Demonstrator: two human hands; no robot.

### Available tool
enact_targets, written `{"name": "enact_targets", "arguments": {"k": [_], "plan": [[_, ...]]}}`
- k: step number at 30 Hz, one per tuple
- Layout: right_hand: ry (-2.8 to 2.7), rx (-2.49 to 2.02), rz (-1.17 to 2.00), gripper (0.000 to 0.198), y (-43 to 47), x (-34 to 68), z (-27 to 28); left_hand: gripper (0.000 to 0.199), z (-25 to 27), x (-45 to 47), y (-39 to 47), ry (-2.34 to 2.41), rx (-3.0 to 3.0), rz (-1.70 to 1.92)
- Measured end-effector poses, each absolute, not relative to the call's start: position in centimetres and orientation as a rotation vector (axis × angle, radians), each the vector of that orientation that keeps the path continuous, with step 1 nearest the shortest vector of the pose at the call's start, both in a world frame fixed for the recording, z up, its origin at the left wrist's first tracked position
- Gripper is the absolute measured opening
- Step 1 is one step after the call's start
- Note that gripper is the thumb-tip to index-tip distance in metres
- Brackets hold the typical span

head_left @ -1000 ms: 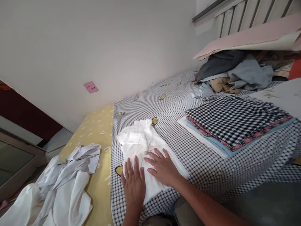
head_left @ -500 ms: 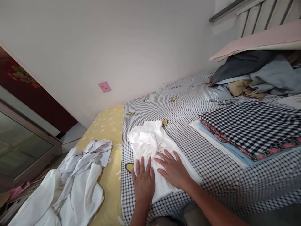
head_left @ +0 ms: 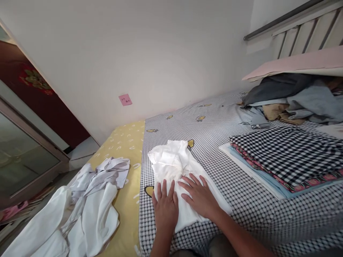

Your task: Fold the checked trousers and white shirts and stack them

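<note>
A white garment (head_left: pixel 171 160), partly folded, lies on the checked bedsheet (head_left: pixel 214 142) in front of me. Its far part is bunched and creased, while the near part is fairly smooth. My left hand (head_left: pixel 165 205) rests flat on its near left side, fingers stretched out. Just right of it, my right hand (head_left: pixel 199 195) lies flat on the same cloth with fingers spread. Neither hand grips anything. What kind of garment it is, I cannot tell for sure.
Rumpled white clothes (head_left: pixel 88 210) lie on the yellow cloth (head_left: pixel 120 142) to the left. At right sits a folded stack topped with black-and-white checked fabric (head_left: pixel 292 153). Behind it are a heap of grey clothes (head_left: pixel 313 103) and a pink board-like sheet (head_left: pixel 297 64).
The whole view has shifted slightly, so things appear a little lower and to the right. Both hands stay flat on the white garment, with hardly any movement over it.
</note>
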State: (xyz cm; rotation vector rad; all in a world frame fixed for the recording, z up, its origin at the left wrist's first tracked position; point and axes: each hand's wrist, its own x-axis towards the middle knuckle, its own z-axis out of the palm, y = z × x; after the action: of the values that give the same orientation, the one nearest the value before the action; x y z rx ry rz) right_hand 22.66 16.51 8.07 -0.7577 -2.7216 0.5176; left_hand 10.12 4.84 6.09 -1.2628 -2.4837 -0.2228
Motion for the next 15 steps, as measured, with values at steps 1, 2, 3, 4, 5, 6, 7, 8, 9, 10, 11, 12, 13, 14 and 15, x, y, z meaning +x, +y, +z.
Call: {"name": "enact_targets", "arguments": {"k": [1, 2, 3, 4, 5, 6, 7, 8, 9, 10, 11, 12, 13, 14, 15], "plan": [[-2.721, -0.759, 0.510, 0.048, 16.51, 22.64, 7.95, 0.050, 6.02, 10.12, 4.84, -2.481, -1.260, -0.232], [-2.719, -0.757, 0.502, 0.047, 16.51, 22.62, 7.79, 0.050, 5.96, 10.12, 4.85, -2.475, -1.260, -0.241], [-2.717, -0.753, 0.494, 0.047, 16.52, 22.61, 7.62, 0.050, 5.90, 10.12, 4.84, -2.468, -1.260, -0.250], [-2.714, -0.750, 0.487, 0.048, 16.53, 22.61, 7.47, 0.051, 5.86, 10.12, 4.83, -2.463, -1.260, -0.260], [-2.713, -0.748, 0.479, 0.048, 16.55, 22.61, 7.34, 0.051, 5.85, 10.14, 4.81, -2.459, -1.262, -0.267], [-2.713, -0.748, 0.473, 0.048, 16.57, 22.61, 7.26, 0.051, 5.86, 10.18, 4.79, -2.458, -1.264, -0.274], [-2.714, -0.749, 0.467, 0.048, 16.59, 22.62, 7.22, 0.051, 5.89, 10.23, 4.78, -2.459, -1.264, -0.279], [-2.716, -0.751, 0.463, 0.048, 16.61, 22.63, 7.23, 0.050, 5.96, 10.28, 4.76, -2.460, -1.264, -0.284], [-2.717, -0.753, 0.458, 0.048, 16.61, 22.64, 7.26, 0.050, 6.03, 10.34, 4.75, -2.461, -1.264, -0.290], [-2.718, -0.754, 0.453, 0.048, 16.61, 22.65, 7.31, 0.050, 6.12, 10.39, 4.75, -2.461, -1.265, -0.297], [-2.720, -0.756, 0.450, 0.048, 16.61, 22.65, 7.35, 0.050, 6.20, 10.44, 4.75, -2.464, -1.266, -0.304], [-2.721, -0.758, 0.446, 0.048, 16.60, 22.64, 7.38, 0.050, 6.26, 10.48, 4.77, -2.468, -1.264, -0.310], [-2.723, -0.761, 0.442, 0.048, 16.59, 22.64, 7.40, 0.050, 6.31, 10.51, 4.78, -2.474, -1.264, -0.314], [-2.724, -0.763, 0.440, 0.048, 16.58, 22.63, 7.39, 0.050, 6.33, 10.53, 4.80, -2.480, -1.262, -0.316], [-2.725, -0.763, 0.438, 0.048, 16.57, 22.62, 7.37, 0.050, 6.34, 10.54, 4.82, -2.486, -1.260, -0.315]]}}
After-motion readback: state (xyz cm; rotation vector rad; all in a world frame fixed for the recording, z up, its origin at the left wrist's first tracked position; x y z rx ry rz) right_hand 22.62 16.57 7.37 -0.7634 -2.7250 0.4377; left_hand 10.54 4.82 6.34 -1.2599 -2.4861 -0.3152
